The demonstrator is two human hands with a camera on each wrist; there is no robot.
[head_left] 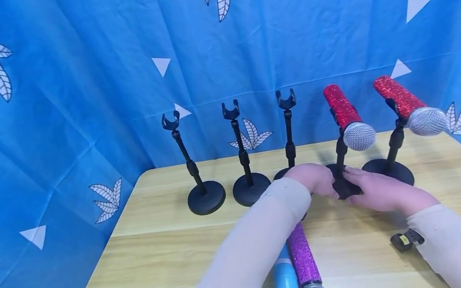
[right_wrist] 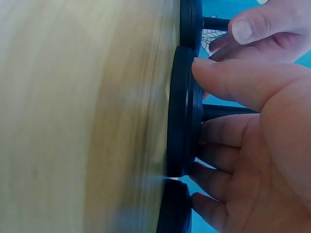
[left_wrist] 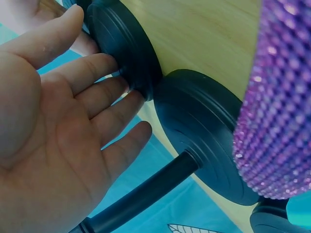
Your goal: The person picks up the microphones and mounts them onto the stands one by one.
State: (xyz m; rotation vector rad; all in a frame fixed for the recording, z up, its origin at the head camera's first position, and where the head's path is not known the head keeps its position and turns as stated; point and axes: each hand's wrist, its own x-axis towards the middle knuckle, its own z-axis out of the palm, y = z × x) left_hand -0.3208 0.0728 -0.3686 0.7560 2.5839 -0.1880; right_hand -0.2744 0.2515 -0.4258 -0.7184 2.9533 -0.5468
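Observation:
In the head view my right hand [head_left: 382, 189] rests on the round black base of the second microphone stand from the right [head_left: 344, 180]. Its thumb [right_wrist: 228, 80] and fingers lie on the base [right_wrist: 182, 116], either side of the pole. My left hand [head_left: 312, 178] reaches the same base from the left, its extended fingertips touching the rim [left_wrist: 141, 63]. A red glittery microphone [head_left: 344, 108] with a silver mesh head sits tilted in this stand's clip. Beside it, another red microphone [head_left: 403, 98] sits in the rightmost stand [head_left: 388, 170].
Three stands carry no microphone: the left [head_left: 206, 197], the second [head_left: 251, 187] and the middle one [head_left: 290, 146], partly behind my left hand. A purple glittery microphone [head_left: 303, 254] and a blue one [head_left: 285, 281] lie in front on the wooden table [head_left: 141, 268]. Blue curtain [head_left: 108, 83] hangs behind.

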